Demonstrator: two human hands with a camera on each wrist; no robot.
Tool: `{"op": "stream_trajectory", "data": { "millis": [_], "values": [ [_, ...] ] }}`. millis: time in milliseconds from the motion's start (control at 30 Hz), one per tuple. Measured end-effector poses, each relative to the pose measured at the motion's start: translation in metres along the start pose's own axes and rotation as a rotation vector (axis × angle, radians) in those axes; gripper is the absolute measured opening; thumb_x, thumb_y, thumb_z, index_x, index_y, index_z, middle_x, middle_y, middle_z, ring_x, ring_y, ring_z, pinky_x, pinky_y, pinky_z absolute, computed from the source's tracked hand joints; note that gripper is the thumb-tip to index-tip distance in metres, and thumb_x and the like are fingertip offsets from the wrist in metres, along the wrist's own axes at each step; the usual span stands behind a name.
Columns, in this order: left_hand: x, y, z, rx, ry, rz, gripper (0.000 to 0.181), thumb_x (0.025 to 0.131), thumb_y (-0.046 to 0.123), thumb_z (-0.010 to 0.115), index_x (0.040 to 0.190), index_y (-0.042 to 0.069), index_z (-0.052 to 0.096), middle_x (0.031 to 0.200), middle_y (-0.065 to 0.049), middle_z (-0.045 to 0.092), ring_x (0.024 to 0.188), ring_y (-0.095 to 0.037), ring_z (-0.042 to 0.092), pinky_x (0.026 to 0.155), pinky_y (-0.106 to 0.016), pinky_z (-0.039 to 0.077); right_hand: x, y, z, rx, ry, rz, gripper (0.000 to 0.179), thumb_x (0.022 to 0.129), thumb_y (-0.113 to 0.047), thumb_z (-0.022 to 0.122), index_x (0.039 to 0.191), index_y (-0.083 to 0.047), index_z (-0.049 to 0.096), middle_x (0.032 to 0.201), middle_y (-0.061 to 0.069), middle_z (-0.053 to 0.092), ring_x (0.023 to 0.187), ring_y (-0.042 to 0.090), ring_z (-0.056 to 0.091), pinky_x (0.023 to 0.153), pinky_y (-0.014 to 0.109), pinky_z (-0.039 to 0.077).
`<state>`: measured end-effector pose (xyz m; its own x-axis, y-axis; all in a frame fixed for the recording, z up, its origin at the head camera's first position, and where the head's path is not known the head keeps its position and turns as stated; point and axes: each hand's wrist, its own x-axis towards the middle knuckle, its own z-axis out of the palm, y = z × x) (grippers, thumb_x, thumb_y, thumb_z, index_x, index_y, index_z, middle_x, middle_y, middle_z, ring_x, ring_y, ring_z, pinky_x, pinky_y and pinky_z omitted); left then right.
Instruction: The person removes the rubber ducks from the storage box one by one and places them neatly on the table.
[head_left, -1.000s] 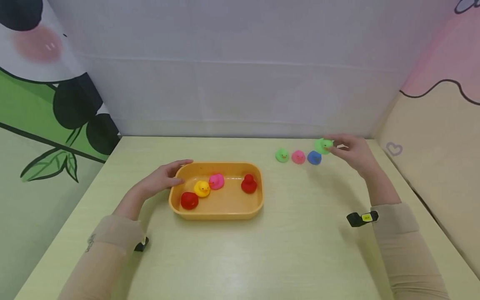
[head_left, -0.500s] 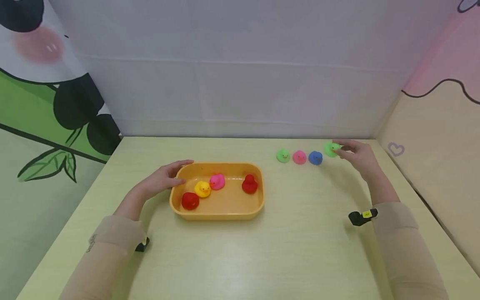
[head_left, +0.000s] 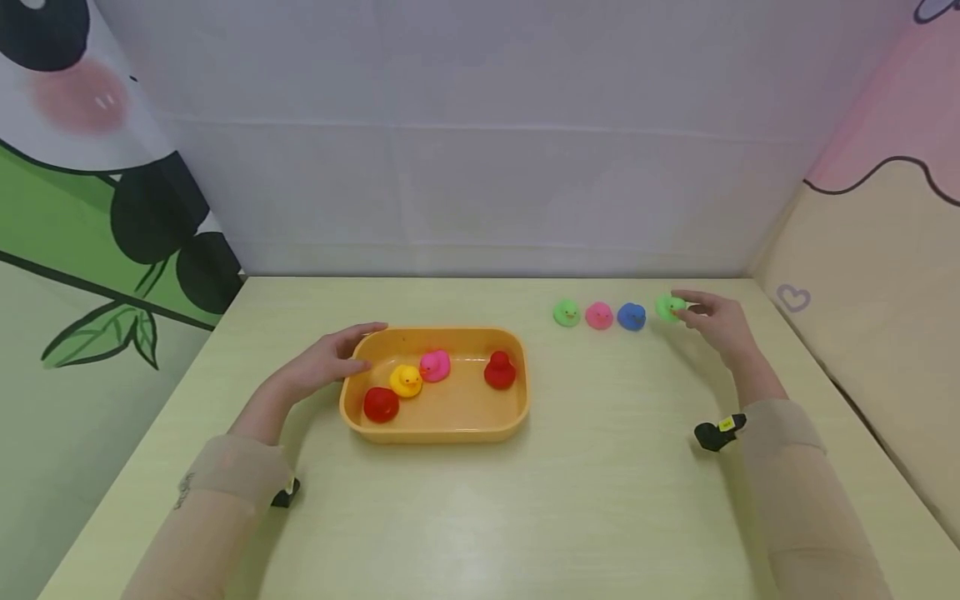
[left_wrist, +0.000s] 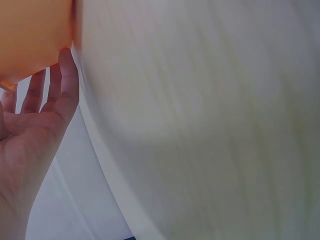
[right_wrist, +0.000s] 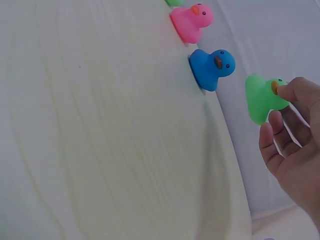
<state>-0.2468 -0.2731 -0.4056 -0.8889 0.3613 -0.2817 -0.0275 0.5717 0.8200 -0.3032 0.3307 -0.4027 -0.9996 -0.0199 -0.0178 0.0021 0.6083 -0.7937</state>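
At the far right of the table, my right hand [head_left: 720,325] pinches a green rubber duck [head_left: 670,307] by its head between thumb and fingers. In the right wrist view this duck [right_wrist: 261,99] is held off the table surface, beside a blue rubber duck [right_wrist: 210,70]. The blue duck [head_left: 632,316], a pink duck [head_left: 599,315] and another green duck [head_left: 567,312] stand in a row to its left. My left hand [head_left: 324,364] grips the left end of an orange-yellow tray [head_left: 442,434], thumb over the rim. Its fingers [left_wrist: 69,90] lie against the tray's outer wall.
Inside the tray are a yellow duck [head_left: 406,381], a pink duck [head_left: 435,366], a red duck [head_left: 499,370] and a rounded red toy [head_left: 381,405]. A pale cloth wall [head_left: 480,192] rises behind the table [head_left: 570,500], with printed panels at both sides.
My right hand has carried the green duck rightward, past the blue duck, and lowered it towards the table in line with the row. The left hand stays on the tray.
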Motion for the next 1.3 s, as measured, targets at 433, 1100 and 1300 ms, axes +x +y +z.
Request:
{"op": "stream_trajectory", "data": {
  "millis": [433, 1100, 1300],
  "values": [
    [-0.009, -0.008, -0.004, 0.005, -0.028, 0.025, 0.064, 0.09, 0.023, 0.063, 0.146, 0.03, 0.032, 0.149, -0.006, 0.036, 0.131, -0.032, 0.039, 0.1, -0.05, 0.043, -0.021, 0.012, 0.014, -0.02, -0.02, 0.023, 0.05, 0.092, -0.033, 0.06, 0.135, -0.008, 0.051, 0.122, 0.021, 0.057, 0.085, 0.016, 0.061, 0.076, 0.026, 0.049],
    [-0.021, -0.013, -0.007, 0.02, -0.056, 0.045, 0.064, 0.09, 0.021, 0.062, 0.146, 0.029, 0.031, 0.149, -0.007, 0.035, 0.132, -0.032, 0.038, 0.1, -0.05, 0.043, -0.044, 0.016, 0.027, -0.05, -0.034, 0.059, 0.05, 0.095, -0.032, 0.055, 0.138, -0.007, 0.047, 0.135, 0.019, 0.049, 0.095, 0.019, 0.055, 0.073, 0.018, 0.048],
    [-0.025, -0.015, -0.008, 0.025, -0.063, 0.048, 0.066, 0.09, 0.022, 0.063, 0.146, 0.03, 0.031, 0.15, -0.006, 0.035, 0.132, -0.031, 0.038, 0.101, -0.049, 0.043, -0.051, 0.014, 0.029, -0.074, -0.038, 0.065, 0.05, 0.096, -0.032, 0.054, 0.139, -0.007, 0.046, 0.142, 0.018, 0.044, 0.107, 0.031, 0.053, 0.075, 0.021, 0.046]
  ]
}}
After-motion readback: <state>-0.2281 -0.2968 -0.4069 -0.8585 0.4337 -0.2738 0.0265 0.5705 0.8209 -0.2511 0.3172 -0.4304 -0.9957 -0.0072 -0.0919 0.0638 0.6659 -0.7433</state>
